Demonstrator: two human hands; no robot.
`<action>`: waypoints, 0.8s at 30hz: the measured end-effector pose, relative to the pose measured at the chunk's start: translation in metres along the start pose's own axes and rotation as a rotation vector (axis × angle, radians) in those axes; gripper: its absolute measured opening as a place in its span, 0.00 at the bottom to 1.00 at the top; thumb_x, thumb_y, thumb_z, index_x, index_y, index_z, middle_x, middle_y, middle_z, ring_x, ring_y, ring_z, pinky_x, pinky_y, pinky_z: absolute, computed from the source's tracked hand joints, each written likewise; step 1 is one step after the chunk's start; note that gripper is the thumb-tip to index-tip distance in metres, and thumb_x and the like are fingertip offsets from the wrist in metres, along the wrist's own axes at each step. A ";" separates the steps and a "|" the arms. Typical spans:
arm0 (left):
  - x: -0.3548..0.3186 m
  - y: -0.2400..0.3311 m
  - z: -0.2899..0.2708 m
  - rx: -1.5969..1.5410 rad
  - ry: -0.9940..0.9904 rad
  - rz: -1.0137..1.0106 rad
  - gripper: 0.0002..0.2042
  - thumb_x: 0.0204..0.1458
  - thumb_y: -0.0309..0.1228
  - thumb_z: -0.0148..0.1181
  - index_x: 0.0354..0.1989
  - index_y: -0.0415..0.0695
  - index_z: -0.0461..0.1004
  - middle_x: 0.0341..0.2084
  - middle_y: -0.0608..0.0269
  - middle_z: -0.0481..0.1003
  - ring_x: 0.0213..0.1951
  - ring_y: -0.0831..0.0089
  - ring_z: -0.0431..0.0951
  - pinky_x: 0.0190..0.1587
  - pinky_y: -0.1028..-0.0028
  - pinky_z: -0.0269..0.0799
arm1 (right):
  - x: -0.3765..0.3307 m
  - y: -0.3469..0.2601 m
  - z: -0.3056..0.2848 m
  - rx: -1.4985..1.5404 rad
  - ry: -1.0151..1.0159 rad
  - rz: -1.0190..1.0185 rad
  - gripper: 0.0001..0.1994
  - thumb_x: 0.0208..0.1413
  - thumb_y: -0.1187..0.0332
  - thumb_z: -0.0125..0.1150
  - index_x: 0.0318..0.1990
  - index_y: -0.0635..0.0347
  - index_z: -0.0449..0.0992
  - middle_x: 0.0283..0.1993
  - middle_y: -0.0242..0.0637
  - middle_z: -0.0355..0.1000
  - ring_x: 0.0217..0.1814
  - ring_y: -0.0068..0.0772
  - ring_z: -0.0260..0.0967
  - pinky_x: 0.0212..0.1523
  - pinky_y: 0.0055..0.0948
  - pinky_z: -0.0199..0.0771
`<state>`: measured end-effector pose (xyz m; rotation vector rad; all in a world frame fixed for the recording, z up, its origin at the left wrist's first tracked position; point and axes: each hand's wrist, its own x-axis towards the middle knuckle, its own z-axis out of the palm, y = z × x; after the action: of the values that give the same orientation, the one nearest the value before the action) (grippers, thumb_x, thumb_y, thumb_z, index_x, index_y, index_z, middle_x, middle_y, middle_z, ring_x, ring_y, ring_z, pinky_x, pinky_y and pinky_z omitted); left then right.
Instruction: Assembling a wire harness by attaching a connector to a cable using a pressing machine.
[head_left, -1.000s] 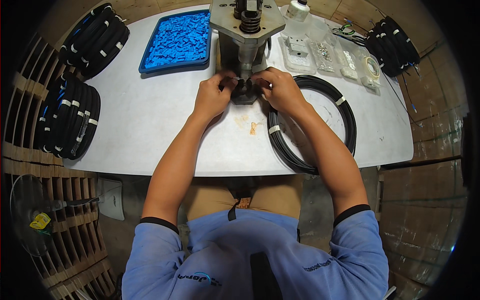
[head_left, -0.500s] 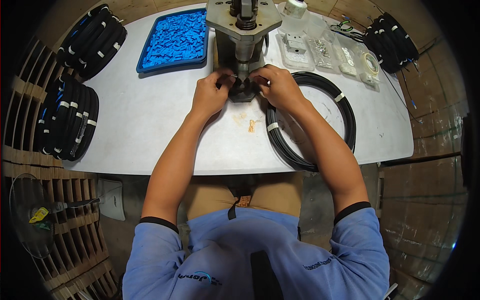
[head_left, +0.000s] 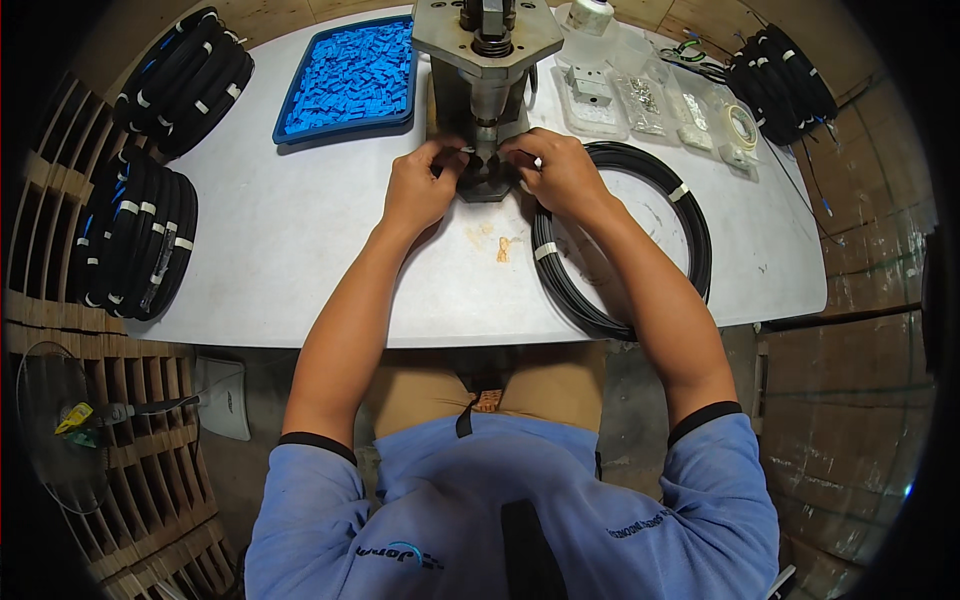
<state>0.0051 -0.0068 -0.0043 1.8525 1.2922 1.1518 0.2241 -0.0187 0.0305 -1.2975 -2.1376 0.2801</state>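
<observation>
A metal bench press (head_left: 487, 32) stands at the table's far middle, its ram coming down between my hands. At the left of its die, my left hand (head_left: 424, 182) has thumb and fingers pinched together, with a small light-coloured bit showing at the fingertips. On the die's other side my right hand (head_left: 556, 172) is closed in a similar pinch. What each hand holds is too small and dark to name. Just right of my right hand, partly under that forearm, lies a coil of black cable (head_left: 690, 225) bound with white tape. The die area is partly hidden by my fingers.
A blue tray (head_left: 277, 128) full of small blue parts lies left of the press. Taped black cable coils (head_left: 135, 230) are stacked at the far left, more coils (head_left: 780, 85) at the far right. Clear bags of small parts (head_left: 640, 105) sit back right. A fan (head_left: 62, 430) stands lower left.
</observation>
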 end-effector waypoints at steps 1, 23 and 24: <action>0.000 0.000 0.000 0.009 -0.005 -0.008 0.11 0.55 0.24 0.58 0.46 0.38 0.78 0.31 0.57 0.83 0.35 0.73 0.83 0.41 0.74 0.76 | 0.000 0.000 0.000 0.000 -0.001 0.000 0.15 0.46 0.79 0.64 0.43 0.55 0.82 0.40 0.42 0.78 0.42 0.46 0.76 0.44 0.36 0.77; 0.000 -0.002 -0.001 0.016 -0.003 -0.001 0.11 0.56 0.23 0.57 0.47 0.38 0.78 0.32 0.56 0.83 0.36 0.73 0.83 0.42 0.74 0.77 | 0.001 0.001 0.001 -0.004 0.004 0.007 0.12 0.49 0.78 0.64 0.42 0.57 0.81 0.42 0.43 0.79 0.43 0.46 0.77 0.45 0.37 0.77; 0.000 -0.002 -0.001 0.014 -0.004 -0.002 0.11 0.56 0.23 0.57 0.47 0.38 0.78 0.32 0.56 0.83 0.36 0.73 0.83 0.42 0.74 0.77 | 0.001 0.000 0.001 -0.006 0.000 0.010 0.12 0.49 0.78 0.65 0.42 0.57 0.81 0.42 0.43 0.79 0.43 0.46 0.77 0.45 0.37 0.77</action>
<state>0.0038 -0.0063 -0.0057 1.8625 1.3031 1.1395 0.2237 -0.0179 0.0299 -1.3124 -2.1338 0.2782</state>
